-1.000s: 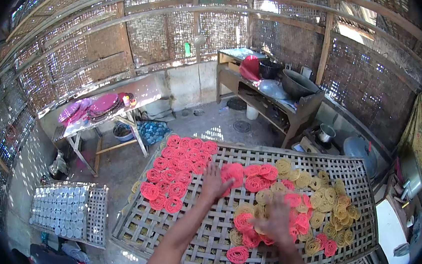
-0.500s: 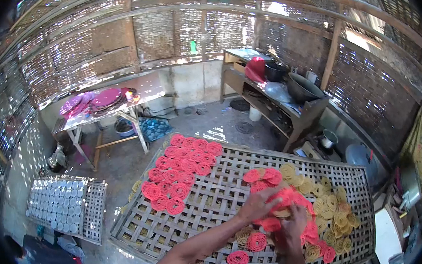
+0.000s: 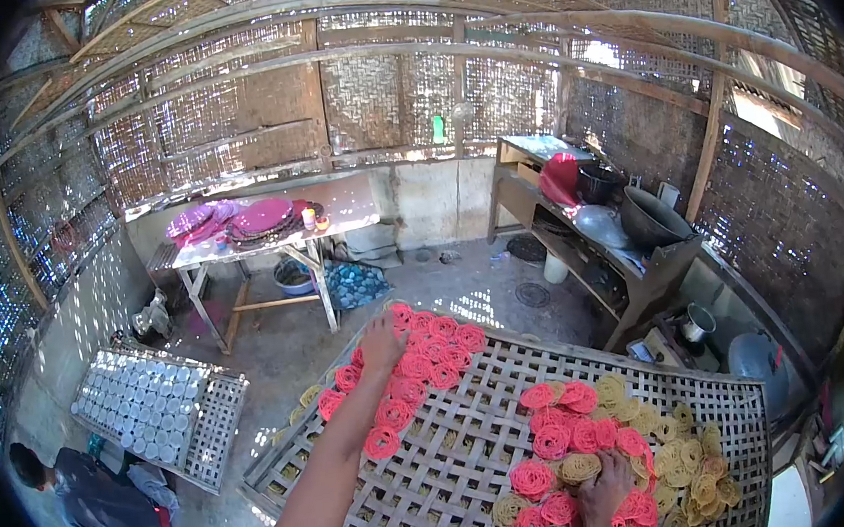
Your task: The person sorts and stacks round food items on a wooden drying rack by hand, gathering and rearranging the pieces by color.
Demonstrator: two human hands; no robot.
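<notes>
Pink coiled rounds (image 3: 437, 353) that look like thin noodle strands lie in rows on a woven lattice tray (image 3: 438, 443). Over the far end of these rows is my left hand (image 3: 384, 343), its fingers bent downward; whatever they pinch is hidden. My right hand (image 3: 606, 493) is low over the mixed pile at the tray's right, its fingers curled at the edge of a yellow coiled round (image 3: 578, 468). Pink rounds (image 3: 552, 441) surround that hand. More yellow rounds (image 3: 695, 460) overlap along the right side.
A second tray (image 3: 148, 403) with whitish rounds stands at left, beside a seated person (image 3: 107, 502). Against the back wall is a table (image 3: 346, 195) with pink discs (image 3: 262, 215). A wooden bench (image 3: 635, 290) at right holds a large pan (image 3: 654, 218).
My left hand has moved from the right-hand pile to the far pink rows. My right hand stays at the pile, slightly lower. The view has shifted, showing more of the seated person.
</notes>
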